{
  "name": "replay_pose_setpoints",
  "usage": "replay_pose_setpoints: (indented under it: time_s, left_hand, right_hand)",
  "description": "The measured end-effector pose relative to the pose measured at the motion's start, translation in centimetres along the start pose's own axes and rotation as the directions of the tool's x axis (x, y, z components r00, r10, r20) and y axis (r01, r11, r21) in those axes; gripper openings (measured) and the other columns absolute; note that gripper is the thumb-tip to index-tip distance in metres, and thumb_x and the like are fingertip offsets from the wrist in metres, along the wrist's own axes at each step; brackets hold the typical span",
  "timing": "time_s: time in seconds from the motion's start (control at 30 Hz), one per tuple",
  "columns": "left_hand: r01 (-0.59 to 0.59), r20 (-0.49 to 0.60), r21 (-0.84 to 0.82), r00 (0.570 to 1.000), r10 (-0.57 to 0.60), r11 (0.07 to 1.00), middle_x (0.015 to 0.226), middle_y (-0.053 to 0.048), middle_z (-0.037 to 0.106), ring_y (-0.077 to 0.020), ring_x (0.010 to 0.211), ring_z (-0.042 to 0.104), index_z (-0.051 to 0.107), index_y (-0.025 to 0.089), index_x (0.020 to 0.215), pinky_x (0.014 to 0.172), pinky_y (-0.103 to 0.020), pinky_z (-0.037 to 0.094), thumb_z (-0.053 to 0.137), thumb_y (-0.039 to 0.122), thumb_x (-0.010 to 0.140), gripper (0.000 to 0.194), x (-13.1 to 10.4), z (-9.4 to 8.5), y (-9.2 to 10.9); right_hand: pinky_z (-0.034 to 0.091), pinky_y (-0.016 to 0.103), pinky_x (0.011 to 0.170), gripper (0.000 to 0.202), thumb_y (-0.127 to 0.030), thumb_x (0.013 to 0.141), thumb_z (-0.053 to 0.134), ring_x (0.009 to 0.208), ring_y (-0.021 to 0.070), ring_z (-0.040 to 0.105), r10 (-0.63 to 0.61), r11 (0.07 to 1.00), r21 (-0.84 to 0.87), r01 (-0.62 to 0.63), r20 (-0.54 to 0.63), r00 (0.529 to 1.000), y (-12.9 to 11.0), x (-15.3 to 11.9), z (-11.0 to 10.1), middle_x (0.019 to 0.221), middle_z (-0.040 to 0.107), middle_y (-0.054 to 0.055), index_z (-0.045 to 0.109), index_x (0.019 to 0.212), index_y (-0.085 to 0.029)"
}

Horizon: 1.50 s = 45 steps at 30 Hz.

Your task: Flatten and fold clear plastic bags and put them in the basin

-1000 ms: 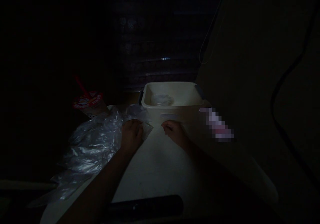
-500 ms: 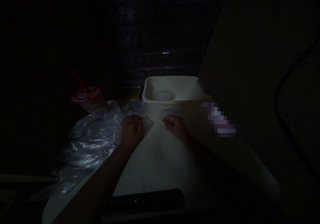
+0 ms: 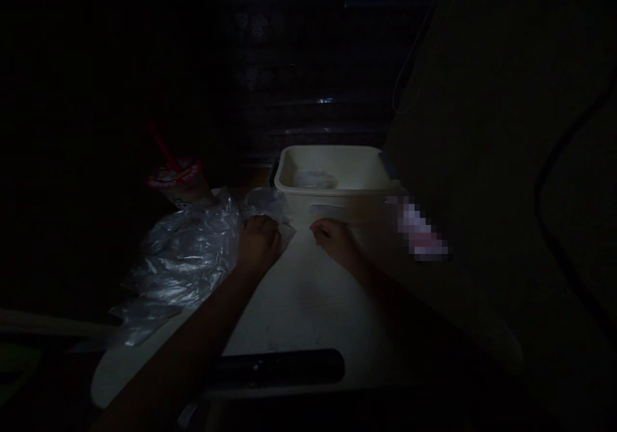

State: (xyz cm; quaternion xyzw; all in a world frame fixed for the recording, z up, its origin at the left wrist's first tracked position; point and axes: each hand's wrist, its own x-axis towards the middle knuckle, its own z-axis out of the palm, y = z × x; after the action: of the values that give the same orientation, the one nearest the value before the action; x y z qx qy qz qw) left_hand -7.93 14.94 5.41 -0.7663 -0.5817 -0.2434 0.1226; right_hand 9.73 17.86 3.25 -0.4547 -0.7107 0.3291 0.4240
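Observation:
The scene is very dark. My left hand (image 3: 259,242) rests on the white table (image 3: 299,303), its fingers curled over a small clear plastic piece (image 3: 288,234) whose corner sticks out to the right. Beside it on the left lies a heap of clear plastic bags (image 3: 187,252). Across a small gap is my right hand (image 3: 332,236), with thumb and fingers pinched together; anything between them is too small and dark to make out. Just beyond both hands stands a cream plastic bin (image 3: 328,192) with some clear plastic (image 3: 313,179) inside.
A cup (image 3: 180,184) with a red lid and straw stands at the back left. A black bar-shaped object (image 3: 284,368) lies along the near table edge. To the right is a blurred-out pinkish item (image 3: 420,231). A dark cable hangs at the far right.
The camera view has shifted slightly. My left hand has moved a little over the clear plastic piece, so less of it shows. My right hand stays pinched in nearly the same place.

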Motion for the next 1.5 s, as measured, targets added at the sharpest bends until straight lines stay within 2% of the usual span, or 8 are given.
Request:
replay_pose_setpoints:
  time_s: [0.27,0.5,1.1,1.5]
  left_hand:
    - [-0.012,-0.002,0.106,1.0,0.013,0.994,0.081,-0.008,0.056,-0.0243,0.081,0.047,0.056,0.013,0.078,0.073,-0.037,0.034,0.04,0.02,0.073,0.018,0.02,-0.38,0.28]
    - [-0.025,-0.005,0.128,1.0,0.026,0.991,0.082,-0.008,0.056,-0.0236,0.081,0.046,0.055,0.015,0.08,0.073,-0.037,0.034,0.039,0.02,0.074,0.018,0.08,-0.32,0.17]
    - [-0.027,-0.005,0.088,1.0,0.027,0.996,0.082,-0.009,0.056,-0.0244,0.081,0.046,0.056,0.013,0.081,0.073,-0.038,0.033,0.039,0.02,0.073,0.019,0.12,-0.27,0.13]
    - [-0.069,0.031,-0.04,0.997,0.07,0.997,0.085,-0.008,0.055,-0.0232,0.082,0.046,0.055,0.014,0.081,0.073,-0.037,0.034,0.041,0.018,0.071,0.018,-0.08,-0.36,0.08]
  right_hand:
    - [0.038,0.021,0.056,0.015,-0.011,0.064,0.044,0.056,0.0098,0.05,-0.051,0.996,-0.074,0.054,0.033,0.998,-0.37,-0.03,-0.02,0.058,0.055,-0.002,0.058,0.068,-0.016]
    - [0.039,0.02,0.055,0.015,-0.013,0.065,0.045,0.054,0.0098,0.051,-0.04,0.995,-0.092,0.043,0.028,0.999,0.0,0.14,0.22,0.056,0.055,-0.003,0.058,0.07,-0.017]
    - [0.038,0.02,0.052,0.014,-0.013,0.066,0.044,0.052,0.0088,0.049,-0.021,0.999,-0.03,0.022,0.017,1.0,-0.03,0.2,0.24,0.054,0.052,-0.004,0.057,0.069,-0.016]
    - [0.036,0.019,0.05,0.014,-0.013,0.066,0.042,0.049,0.0081,0.046,0.017,1.0,0.007,-0.017,0.019,1.0,-0.54,-0.01,0.11,0.054,0.05,-0.003,0.056,0.068,-0.016]
